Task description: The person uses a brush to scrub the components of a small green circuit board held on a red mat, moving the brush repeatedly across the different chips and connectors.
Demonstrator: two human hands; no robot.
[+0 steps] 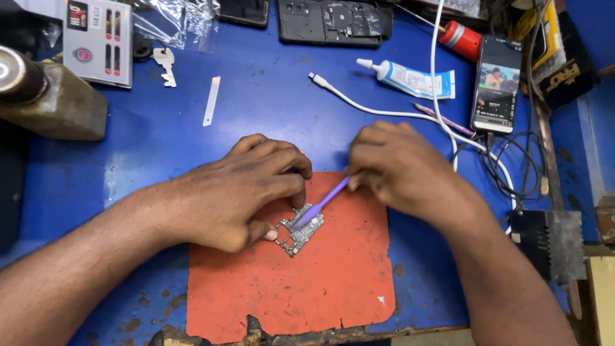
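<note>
A small phone circuit board (301,232) lies on an orange work mat (320,282) on the blue bench. My left hand (237,192) pins the board down, thumb and fingertips touching its left and upper edges. My right hand (400,166) grips a purple brush-like tool (323,204), whose lower end rests on top of the board.
A white cable (384,110) crosses the bench behind my hands. A glue tube (413,78), a lit phone (496,83), a phone frame (333,22), a thin metal strip (211,101), a key (165,64) and a black box (551,242) lie around. The chipped bench edge runs along the front.
</note>
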